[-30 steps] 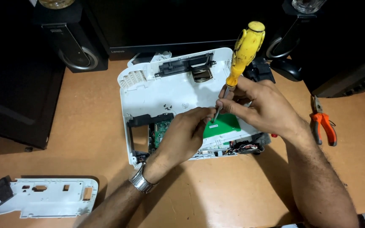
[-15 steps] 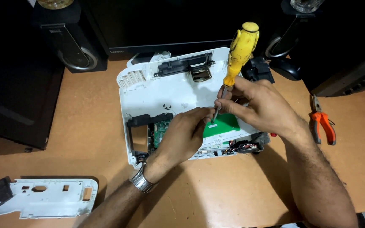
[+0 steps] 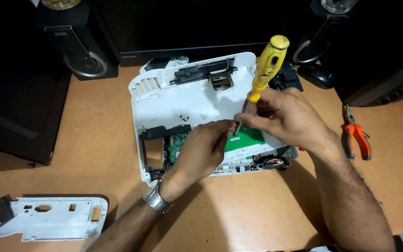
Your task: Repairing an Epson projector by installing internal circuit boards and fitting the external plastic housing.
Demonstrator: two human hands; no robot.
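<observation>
Screwdriver [image 3: 267, 63] between right-hand fingers [image 3: 257, 119]: glossy yellow plastic handle, thin metal shaft | casing [image 3: 192, 100] under left fingertips [image 3: 227, 126]: smooth matt white plastic | board [image 3: 246, 139] just below the fingertips: flat green | desk [image 3: 103, 135]: smooth tan wood-look | watch [image 3: 155, 199] behind left fingers: shiny metal

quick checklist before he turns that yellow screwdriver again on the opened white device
1. Right hand wrapped on the yellow screwdriver, low on the handle: ok.
2. Tip seated in a screw head: cannot tell, the fingers hide it.
3. Left hand steadying beside the tip, fingertips pinched close to the shaft: ok, though close to the point.
4. White device lying flat on the wooden desk: ok.
5. Loose dark screws lying on the white shell, not in a tray: not ok.
6. Orange pliers and removed white panel set apart from the hands: ok.
</observation>
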